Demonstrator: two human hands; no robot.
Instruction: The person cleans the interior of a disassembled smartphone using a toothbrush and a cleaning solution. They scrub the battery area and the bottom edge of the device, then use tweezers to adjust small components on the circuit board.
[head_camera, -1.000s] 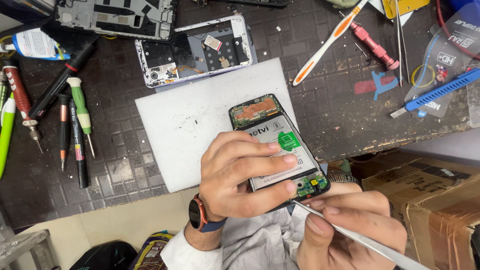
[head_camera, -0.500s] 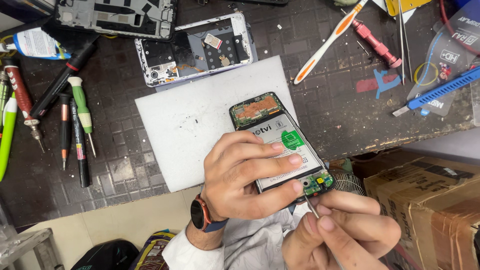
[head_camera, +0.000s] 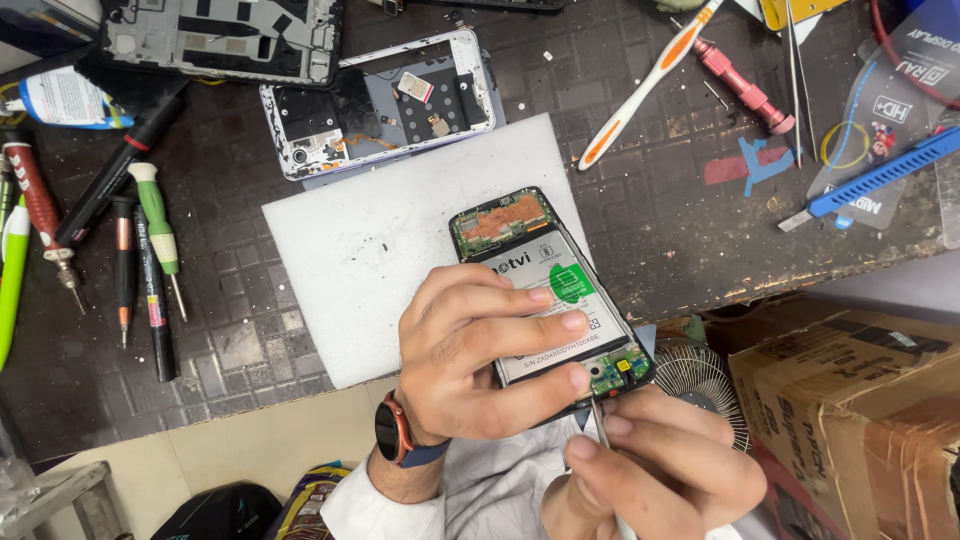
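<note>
Opened smartphone (head_camera: 545, 285), back cover off with battery and circuit boards exposed, sits at the near right edge of the white work mat (head_camera: 380, 250) on the dark gridded tabletop (head_camera: 650, 220), its near end overhanging toward the person, probably so the bottom board is reachable. Left hand (head_camera: 480, 360) comes in from the near side, wrist with a watch, fingers curled over the battery and clamped on the phone body, likely to hold it steady. Right hand (head_camera: 660, 470) is just beside it on the near right, fingers pinched narrow around a thin metal tool (head_camera: 600, 425), tip touching the small green board at the phone's near end. Spare phone frame (head_camera: 385, 105) lies far on the mat edge, screwdrivers (head_camera: 140, 240) well apart at left, toothbrush (head_camera: 650, 85) far right, cardboard box (head_camera: 860, 400) near right.
</note>
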